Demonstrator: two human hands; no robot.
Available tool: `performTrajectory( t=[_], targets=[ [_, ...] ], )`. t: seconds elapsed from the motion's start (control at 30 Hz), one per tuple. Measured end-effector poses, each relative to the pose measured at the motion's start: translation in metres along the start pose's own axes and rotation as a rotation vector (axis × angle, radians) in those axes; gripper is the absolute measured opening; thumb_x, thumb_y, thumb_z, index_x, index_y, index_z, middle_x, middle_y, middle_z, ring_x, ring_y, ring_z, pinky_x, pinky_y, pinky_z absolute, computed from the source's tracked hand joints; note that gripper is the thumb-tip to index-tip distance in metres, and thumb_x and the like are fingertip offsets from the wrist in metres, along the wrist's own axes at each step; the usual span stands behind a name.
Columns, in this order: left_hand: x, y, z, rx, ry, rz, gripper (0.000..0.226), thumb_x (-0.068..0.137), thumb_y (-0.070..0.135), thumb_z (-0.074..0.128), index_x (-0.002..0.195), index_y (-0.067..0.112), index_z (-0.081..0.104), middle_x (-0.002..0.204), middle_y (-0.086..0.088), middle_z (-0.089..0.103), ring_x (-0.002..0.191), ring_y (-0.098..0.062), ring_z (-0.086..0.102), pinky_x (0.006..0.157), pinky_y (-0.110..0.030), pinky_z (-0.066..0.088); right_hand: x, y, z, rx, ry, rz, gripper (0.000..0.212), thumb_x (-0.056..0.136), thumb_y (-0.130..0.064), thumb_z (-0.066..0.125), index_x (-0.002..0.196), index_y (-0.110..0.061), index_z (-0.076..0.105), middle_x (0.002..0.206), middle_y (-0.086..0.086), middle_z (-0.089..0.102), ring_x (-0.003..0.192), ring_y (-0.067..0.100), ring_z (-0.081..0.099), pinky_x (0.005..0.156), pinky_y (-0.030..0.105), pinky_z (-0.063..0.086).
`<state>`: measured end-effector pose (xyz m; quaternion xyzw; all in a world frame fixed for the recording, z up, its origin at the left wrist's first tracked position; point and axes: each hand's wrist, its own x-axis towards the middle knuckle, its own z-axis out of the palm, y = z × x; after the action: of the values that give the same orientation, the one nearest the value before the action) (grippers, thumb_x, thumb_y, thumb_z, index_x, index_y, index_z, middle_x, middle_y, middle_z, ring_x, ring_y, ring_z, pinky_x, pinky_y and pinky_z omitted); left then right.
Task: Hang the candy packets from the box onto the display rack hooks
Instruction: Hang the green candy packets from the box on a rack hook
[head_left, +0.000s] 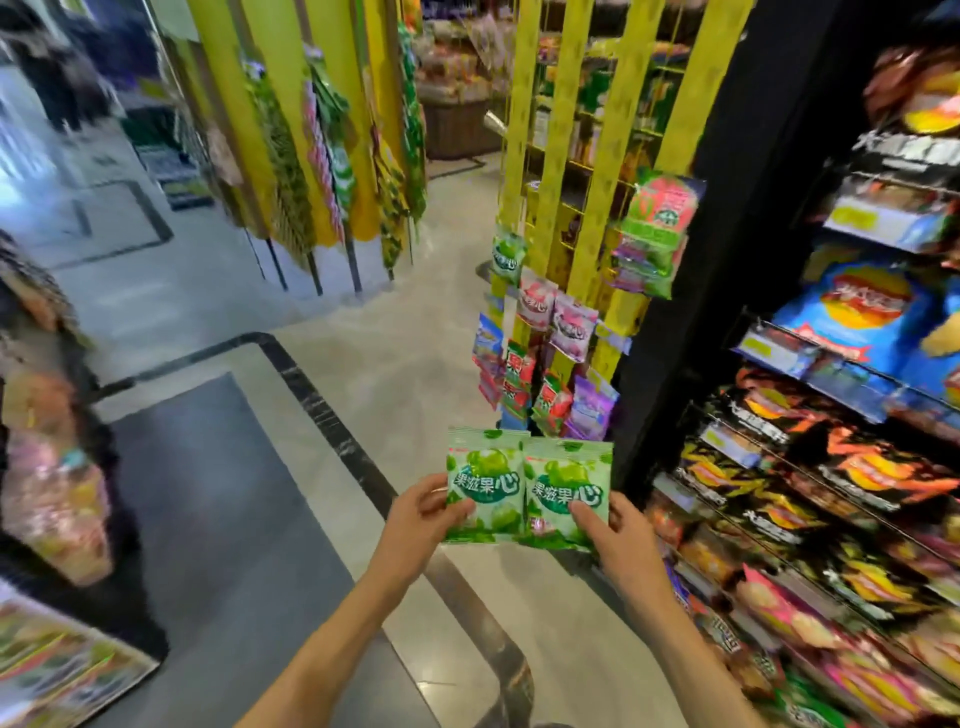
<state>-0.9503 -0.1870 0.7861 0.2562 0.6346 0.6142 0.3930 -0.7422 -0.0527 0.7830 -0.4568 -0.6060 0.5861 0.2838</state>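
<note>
Green and glossy, two flat plastic candy packets sit side by side in front of the person: the left hand (415, 512) pinches the left green packet (485, 486) at its lower edge, and the right hand (621, 538) pinches the right green packet (569, 491) the same way. Held low, their top edges stay free, probably for the hooks. The yellow strip display rack (561, 130) stands at twelve o'clock, well apart, with other packets already hanging. No box is visible.
</note>
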Motion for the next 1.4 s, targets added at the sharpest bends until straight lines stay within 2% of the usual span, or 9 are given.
performTrajectory(
  t=[0.13, 0.3, 0.63, 0.77, 0.93, 1.0, 1.1, 1.23, 1.4],
  targets=[
    [0.055, 0.012, -0.032, 0.004, 0.047, -0.002, 0.034, 0.091, 0.007, 0.074, 0.123, 0.011, 0.065, 0.111, -0.007, 0.077, 0.101, -0.019, 0.076, 0.079, -0.024, 0.061, 0.055, -0.023, 0.040, 0.019, -0.012, -0.027, 0.013, 0.096, -0.019, 0.071, 0.108, -0.017, 0.071, 0.103, -0.002, 0.079, 0.100, 0.018, 0.075, 0.097, 0.053, 0.056],
    [0.142, 0.034, -0.061, 0.030, 0.042, 0.037, 0.032, 0.092, 0.009, 0.073, 0.122, 0.014, 0.065, 0.111, -0.005, 0.078, 0.100, -0.018, 0.076, 0.077, -0.023, 0.060, 0.137, -0.049, 0.079, 0.012, -0.027, -0.104, 0.016, 0.096, -0.031, 0.070, 0.111, -0.026, 0.070, 0.109, -0.011, 0.077, 0.105, 0.009, 0.071, 0.098, 0.045, 0.055],
    [0.312, 0.093, -0.099, 0.087, -0.022, 0.087, 0.034, 0.093, 0.016, 0.073, 0.126, 0.017, 0.065, 0.114, -0.001, 0.077, 0.104, -0.019, 0.075, 0.084, -0.029, 0.062, 0.282, -0.113, 0.128, 0.113, -0.024, -0.121, 0.025, 0.097, -0.025, 0.068, 0.121, -0.019, 0.067, 0.114, -0.007, 0.077, 0.102, 0.004, 0.072, 0.077, 0.018, 0.057],
    [0.374, 0.104, -0.097, 0.100, -0.104, 0.110, 0.032, 0.094, 0.015, 0.072, 0.126, 0.016, 0.066, 0.115, 0.001, 0.077, 0.105, -0.018, 0.074, 0.086, -0.032, 0.062, 0.318, -0.133, 0.135, 0.134, 0.041, -0.095, 0.024, 0.098, -0.019, 0.066, 0.122, -0.016, 0.065, 0.115, -0.007, 0.074, 0.089, -0.013, 0.069, 0.068, 0.005, 0.050],
    [0.453, 0.114, -0.090, 0.090, -0.234, 0.113, 0.034, 0.092, 0.011, 0.073, 0.125, 0.016, 0.067, 0.111, -0.004, 0.078, 0.100, -0.020, 0.075, 0.079, -0.025, 0.060, 0.345, -0.159, 0.146, 0.161, 0.149, -0.111, 0.020, 0.100, -0.018, 0.063, 0.105, -0.035, 0.052, 0.095, -0.030, 0.052, 0.068, -0.031, 0.053, 0.059, -0.004, 0.041],
    [0.485, 0.117, -0.087, 0.090, -0.309, 0.106, 0.033, 0.091, 0.011, 0.074, 0.123, 0.017, 0.068, 0.111, -0.004, 0.078, 0.100, -0.020, 0.075, 0.080, -0.026, 0.061, 0.361, -0.154, 0.150, 0.153, 0.215, -0.101, 0.020, 0.100, -0.022, 0.064, 0.117, -0.029, 0.057, 0.103, -0.028, 0.058, 0.077, -0.031, 0.055, 0.062, -0.004, 0.042],
    [0.528, 0.121, -0.082, 0.096, -0.427, 0.111, 0.035, 0.090, 0.012, 0.075, 0.124, 0.014, 0.067, 0.112, -0.007, 0.077, 0.103, -0.025, 0.075, 0.081, -0.031, 0.062, 0.374, -0.160, 0.161, 0.167, 0.350, -0.065, 0.030, 0.097, -0.032, 0.068, 0.125, -0.031, 0.058, 0.115, -0.027, 0.062, 0.104, -0.016, 0.057, 0.077, 0.007, 0.046],
    [0.570, 0.135, -0.076, 0.118, -0.547, 0.120, 0.031, 0.091, 0.004, 0.072, 0.120, 0.011, 0.068, 0.108, -0.010, 0.078, 0.096, -0.025, 0.077, 0.077, -0.028, 0.062, 0.380, -0.176, 0.182, 0.201, 0.477, -0.035, 0.040, 0.098, -0.034, 0.066, 0.133, -0.033, 0.046, 0.113, -0.036, 0.045, 0.120, 0.000, 0.045, 0.099, 0.025, 0.035],
    [0.610, 0.147, -0.068, 0.142, -0.676, 0.137, 0.029, 0.091, 0.008, 0.074, 0.119, 0.012, 0.067, 0.110, -0.015, 0.076, 0.097, -0.024, 0.076, 0.084, -0.036, 0.063, 0.385, -0.183, 0.212, 0.175, 0.676, -0.046, 0.069, 0.087, -0.062, 0.069, 0.146, -0.029, 0.052, 0.146, -0.018, 0.055, 0.140, 0.011, 0.047, 0.115, 0.040, 0.038]
  ],
)
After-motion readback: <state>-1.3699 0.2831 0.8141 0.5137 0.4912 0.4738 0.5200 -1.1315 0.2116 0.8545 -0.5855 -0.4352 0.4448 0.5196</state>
